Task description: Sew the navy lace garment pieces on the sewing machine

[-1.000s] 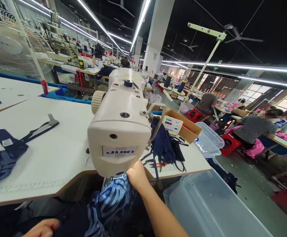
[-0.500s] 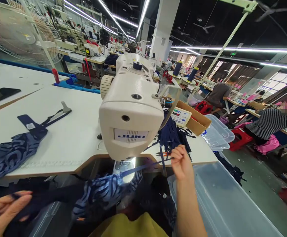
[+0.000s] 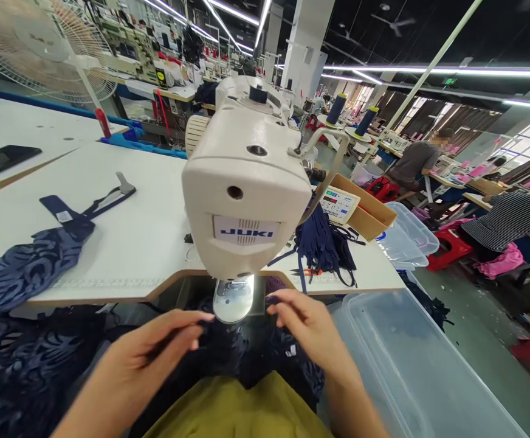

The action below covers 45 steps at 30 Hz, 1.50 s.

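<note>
A cream JUKI sewing machine [image 3: 247,188] stands before me on the white table [image 3: 123,243]. Just below its head, both my hands pinch a dark navy patterned garment [image 3: 237,356] that lies in my lap. My left hand [image 3: 155,353] grips the cloth left of the shiny needle plate [image 3: 233,299]. My right hand [image 3: 308,328] holds the cloth's edge to the right of that plate. More of the blue patterned fabric [image 3: 23,274] trails over the table's left edge, with a navy strap and a labelled tab [image 3: 71,216] beside it.
A bundle of navy straps [image 3: 324,243] hangs by the machine, beside a control panel [image 3: 340,204] and a cardboard box [image 3: 369,213]. Clear plastic bins [image 3: 411,365] sit at my right. A phone [image 3: 3,159] and a fan [image 3: 37,48] are at left. Other people work at tables on the right.
My right hand came down from the strap at the right to the cloth under the machine head. My left hand moved up from the lower left and pinched the cloth.
</note>
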Each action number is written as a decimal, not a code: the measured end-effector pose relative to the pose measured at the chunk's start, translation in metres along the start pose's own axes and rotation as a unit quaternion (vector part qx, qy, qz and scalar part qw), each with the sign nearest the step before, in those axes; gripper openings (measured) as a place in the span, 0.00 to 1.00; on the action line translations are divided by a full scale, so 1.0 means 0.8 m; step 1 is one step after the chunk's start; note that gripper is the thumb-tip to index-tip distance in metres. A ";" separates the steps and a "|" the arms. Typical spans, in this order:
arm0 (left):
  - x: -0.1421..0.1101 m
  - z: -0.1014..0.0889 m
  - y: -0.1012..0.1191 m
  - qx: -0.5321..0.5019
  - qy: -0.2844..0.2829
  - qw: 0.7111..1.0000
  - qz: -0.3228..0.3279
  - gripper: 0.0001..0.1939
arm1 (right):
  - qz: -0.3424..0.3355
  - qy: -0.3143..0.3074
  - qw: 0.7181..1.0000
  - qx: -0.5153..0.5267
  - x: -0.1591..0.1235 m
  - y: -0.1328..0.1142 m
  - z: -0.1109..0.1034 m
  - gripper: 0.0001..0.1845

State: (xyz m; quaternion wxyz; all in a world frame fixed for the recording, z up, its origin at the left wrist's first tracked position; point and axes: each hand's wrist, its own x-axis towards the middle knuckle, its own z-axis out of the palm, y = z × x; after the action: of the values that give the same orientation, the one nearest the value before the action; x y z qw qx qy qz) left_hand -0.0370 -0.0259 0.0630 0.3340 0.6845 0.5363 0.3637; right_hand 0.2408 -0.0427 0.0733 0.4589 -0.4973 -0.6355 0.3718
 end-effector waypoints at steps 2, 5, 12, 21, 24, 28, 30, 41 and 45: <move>0.000 0.024 0.031 -0.038 -0.068 0.997 0.012 0.19 | -0.044 -0.033 0.996 -0.072 -0.002 -0.012 0.022 0.11; 0.004 0.044 0.046 -0.064 -0.123 0.990 0.029 0.17 | -0.073 -0.053 0.989 -0.121 -0.003 -0.021 0.034 0.09; 0.001 0.051 0.037 -0.039 -0.098 0.993 0.045 0.11 | -0.085 -0.059 0.985 -0.141 -0.007 -0.017 0.040 0.06; -0.003 0.060 0.017 0.031 -0.075 0.978 0.192 0.08 | -0.017 -0.113 0.993 -0.044 -0.013 -0.010 0.048 0.12; -0.006 0.064 0.017 0.044 -0.083 0.970 0.224 0.08 | 0.034 -0.127 0.991 -0.012 -0.015 -0.007 0.050 0.13; -0.012 0.069 0.023 0.068 -0.060 0.975 0.201 0.10 | -0.010 -0.117 0.988 -0.105 -0.018 0.000 0.050 0.14; -0.013 0.068 0.026 0.078 -0.068 0.974 0.203 0.12 | -0.043 -0.123 0.984 -0.123 -0.016 0.007 0.049 0.15; -0.018 0.052 0.044 0.051 -0.117 0.968 0.215 0.08 | 0.074 -0.046 0.995 -0.038 -0.022 0.013 0.068 0.24; -0.024 0.053 0.034 0.002 -0.123 0.960 0.250 0.08 | 0.102 -0.131 0.985 0.042 -0.018 0.007 0.068 0.26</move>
State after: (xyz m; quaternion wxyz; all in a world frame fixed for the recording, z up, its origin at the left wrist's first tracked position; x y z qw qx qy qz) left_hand 0.0094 -0.0531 0.0617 0.2947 0.8368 0.3039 0.3471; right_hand 0.1917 -0.0566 0.0482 0.3521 -0.4870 -0.6199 0.5045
